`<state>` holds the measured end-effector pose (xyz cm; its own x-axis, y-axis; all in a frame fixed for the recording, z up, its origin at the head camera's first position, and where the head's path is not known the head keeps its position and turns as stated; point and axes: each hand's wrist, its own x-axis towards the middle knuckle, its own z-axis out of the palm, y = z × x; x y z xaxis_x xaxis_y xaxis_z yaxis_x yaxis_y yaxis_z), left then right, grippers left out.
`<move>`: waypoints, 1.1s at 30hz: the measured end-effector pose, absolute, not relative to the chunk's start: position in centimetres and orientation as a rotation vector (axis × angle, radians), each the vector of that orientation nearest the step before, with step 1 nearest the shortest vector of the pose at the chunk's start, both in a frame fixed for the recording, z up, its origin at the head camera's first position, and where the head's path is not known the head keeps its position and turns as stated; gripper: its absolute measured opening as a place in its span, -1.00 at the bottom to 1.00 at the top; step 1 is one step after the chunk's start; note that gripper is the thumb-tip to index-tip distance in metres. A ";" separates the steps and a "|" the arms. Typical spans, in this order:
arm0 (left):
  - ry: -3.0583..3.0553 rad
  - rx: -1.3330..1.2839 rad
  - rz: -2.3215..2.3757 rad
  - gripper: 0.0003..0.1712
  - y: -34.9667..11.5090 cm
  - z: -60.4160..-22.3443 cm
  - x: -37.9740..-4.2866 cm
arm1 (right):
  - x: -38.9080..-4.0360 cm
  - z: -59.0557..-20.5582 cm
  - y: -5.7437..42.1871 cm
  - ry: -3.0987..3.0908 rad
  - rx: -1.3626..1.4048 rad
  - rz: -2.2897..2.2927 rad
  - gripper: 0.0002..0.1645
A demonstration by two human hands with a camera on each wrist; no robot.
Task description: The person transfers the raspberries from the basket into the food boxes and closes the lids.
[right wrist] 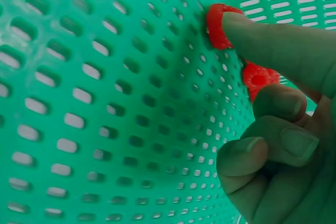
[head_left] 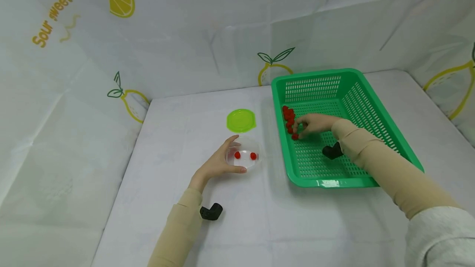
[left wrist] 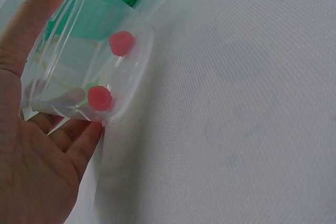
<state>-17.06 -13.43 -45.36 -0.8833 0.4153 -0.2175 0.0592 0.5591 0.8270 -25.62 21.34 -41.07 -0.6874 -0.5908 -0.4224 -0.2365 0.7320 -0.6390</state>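
Observation:
On the left, my left hand grips a clear plastic container, thumb on one side and fingers on the other. Two red raspberries lie apart on the container's bottom. Inside the green basket, my right hand reaches to the left wall. Its thumb presses on a raspberry there, the index finger mostly hidden behind the thumb, while the other fingers curl in toward the palm. More raspberries sit in a row along that wall, and one shows just behind the hand.
A bright green lid lies flat on the white-covered table, beyond the container. The basket's raised rim stands to the right of both. A white printed sheet hangs behind the table. Black wrist mounts jut from the sleeves.

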 end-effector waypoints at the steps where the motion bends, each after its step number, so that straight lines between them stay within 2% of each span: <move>1: 2.406 0.384 1.255 0.25 -13.4 -45.3 -17.1 | -25.6 -41.1 21.3 2.307 -0.627 -0.728 -0.75; 14: 2.415 0.381 1.243 0.20 -13.4 -45.3 -17.1 | -25.4 -41.4 20.9 2.449 -0.613 -0.572 -0.65; 33: 2.399 0.378 1.267 0.20 -13.5 -45.6 -17.1 | -25.6 -41.3 21.2 2.316 -0.594 -0.682 -0.68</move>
<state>-17.13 -13.52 -45.63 -0.8837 0.4129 -0.2204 0.0509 0.5529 0.8317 -25.63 21.16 -41.35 -0.6906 -0.5660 -0.4503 -0.2316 0.7628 -0.6037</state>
